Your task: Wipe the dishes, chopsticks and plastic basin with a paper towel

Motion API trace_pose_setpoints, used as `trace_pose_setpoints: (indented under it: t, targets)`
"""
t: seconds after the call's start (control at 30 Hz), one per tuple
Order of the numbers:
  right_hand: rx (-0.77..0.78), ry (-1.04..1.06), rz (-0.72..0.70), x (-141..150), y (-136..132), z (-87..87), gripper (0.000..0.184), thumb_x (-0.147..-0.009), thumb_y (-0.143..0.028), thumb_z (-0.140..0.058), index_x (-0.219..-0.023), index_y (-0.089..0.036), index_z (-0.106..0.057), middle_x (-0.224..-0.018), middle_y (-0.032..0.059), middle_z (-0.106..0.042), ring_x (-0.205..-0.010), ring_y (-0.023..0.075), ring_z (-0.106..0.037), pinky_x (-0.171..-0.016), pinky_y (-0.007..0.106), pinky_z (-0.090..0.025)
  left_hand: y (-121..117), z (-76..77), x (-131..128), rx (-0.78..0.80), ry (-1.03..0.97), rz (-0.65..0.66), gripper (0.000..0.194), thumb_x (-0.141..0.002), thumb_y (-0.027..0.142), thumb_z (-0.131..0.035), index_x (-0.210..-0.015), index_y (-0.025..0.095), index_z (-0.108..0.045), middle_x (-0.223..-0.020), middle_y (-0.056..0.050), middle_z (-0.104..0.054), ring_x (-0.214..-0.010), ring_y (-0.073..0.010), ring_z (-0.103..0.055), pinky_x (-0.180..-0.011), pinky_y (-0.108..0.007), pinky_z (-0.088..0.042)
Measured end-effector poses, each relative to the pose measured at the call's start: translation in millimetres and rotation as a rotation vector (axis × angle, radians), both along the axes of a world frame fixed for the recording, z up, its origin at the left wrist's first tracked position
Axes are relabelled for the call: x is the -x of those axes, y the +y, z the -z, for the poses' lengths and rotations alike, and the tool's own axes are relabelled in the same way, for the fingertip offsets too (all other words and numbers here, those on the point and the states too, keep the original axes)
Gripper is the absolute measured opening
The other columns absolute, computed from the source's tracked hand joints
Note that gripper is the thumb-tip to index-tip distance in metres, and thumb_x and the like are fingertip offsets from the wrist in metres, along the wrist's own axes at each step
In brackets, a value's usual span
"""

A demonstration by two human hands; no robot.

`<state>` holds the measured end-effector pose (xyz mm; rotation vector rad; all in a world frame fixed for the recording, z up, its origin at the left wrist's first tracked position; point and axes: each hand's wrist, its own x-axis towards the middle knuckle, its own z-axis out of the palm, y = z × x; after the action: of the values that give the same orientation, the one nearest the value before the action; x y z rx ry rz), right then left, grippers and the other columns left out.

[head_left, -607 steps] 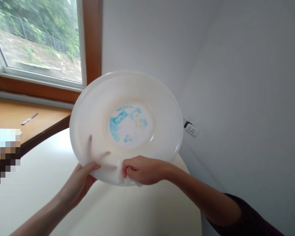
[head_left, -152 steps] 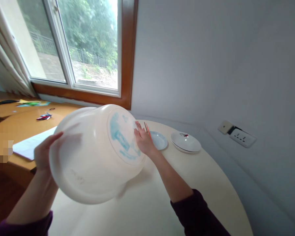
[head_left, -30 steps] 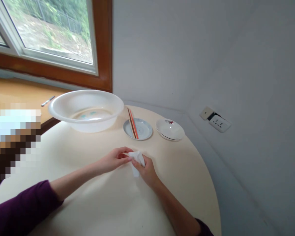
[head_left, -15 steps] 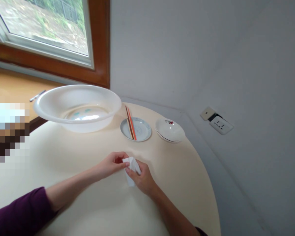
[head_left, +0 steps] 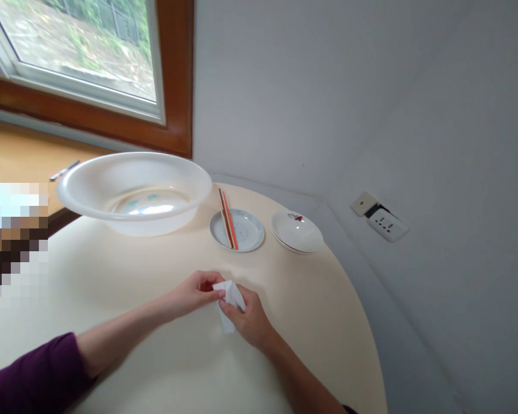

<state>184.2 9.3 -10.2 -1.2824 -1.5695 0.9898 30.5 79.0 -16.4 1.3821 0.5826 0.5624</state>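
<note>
A thin white tissue is held between both hands over the table, its lower end hanging down. My left hand pinches its upper left corner between thumb and fingers. My right hand grips it from the right, the thumb pressed on its front and the other fingers behind, partly hidden. Beyond the hands lies a pale blue-white plate with several chopsticks across its left side, some red-orange, some brown and light. Right of the plate are stacked white bowls, the top one with a red pattern.
A large translucent white basin stands at the back left of the round cream table. A pen lies on the wooden desk behind it. The wall with a socket borders the table on the right.
The whole view has shifted very slightly. Both hands keep the same hold on the tissue, with almost no visible movement.
</note>
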Motion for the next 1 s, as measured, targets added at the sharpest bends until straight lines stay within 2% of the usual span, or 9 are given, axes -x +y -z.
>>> trace_pose_setpoints:
  t: [0.2, 0.47, 0.67, 1.0]
  targets:
    - [-0.005, -0.019, -0.006, -0.8, 1.5, -0.7, 0.017, -0.074, -0.029, -0.055, -0.078, -0.014, -0.062, -0.064, -0.0003, -0.050, -0.059, 0.0115, -0.042, -0.051, 0.021, -0.034, -0.5, -3.3, 0.3, 0.024, -0.003, 0.015, 0.036, -0.068, 0.046, -0.069, -0.077, 0.012, -0.061, -0.071, -0.001, -0.060, -0.067, -0.0127, -0.054, -0.064, -0.025, -0.040]
    - [-0.028, -0.083, -0.019, -2.7, 3.1, 0.4, 0.012, -0.074, -0.027, -0.055, -0.074, -0.016, -0.059, -0.063, -0.0005, -0.050, -0.060, 0.0120, -0.043, -0.051, 0.021, -0.034, 1.4, 0.2, -0.7, 0.036, -0.019, 0.022, 0.038, -0.066, 0.049, -0.070, -0.074, 0.013, -0.060, -0.069, -0.001, -0.060, -0.067, -0.0138, -0.055, -0.064, -0.025, -0.041]
    - [-0.026, -0.120, -0.023, -4.6, 3.0, 0.5, 0.012, -0.074, -0.027, -0.054, -0.070, -0.016, -0.056, -0.063, -0.0007, -0.049, -0.061, 0.0123, -0.043, -0.052, 0.022, -0.035, 1.4, -5.2, -2.8, 0.053, -0.004, 0.030, 0.040, -0.064, 0.050, -0.070, -0.074, 0.013, -0.060, -0.068, -0.001, -0.059, -0.064, -0.0127, -0.054, -0.062, -0.025, -0.041]
    - [-0.024, -0.085, 0.003, -5.2, 1.8, -3.0, 0.008, -0.073, -0.024, -0.054, -0.068, -0.018, -0.054, -0.059, -0.0026, -0.046, -0.058, 0.0118, -0.043, -0.050, 0.022, -0.033, 7.0, -4.8, -8.0, 0.033, 0.030, 0.055, 0.040, -0.064, 0.050, -0.070, -0.073, 0.013, -0.060, -0.068, -0.001, -0.057, -0.063, -0.0123, -0.051, -0.060, -0.024, -0.038]
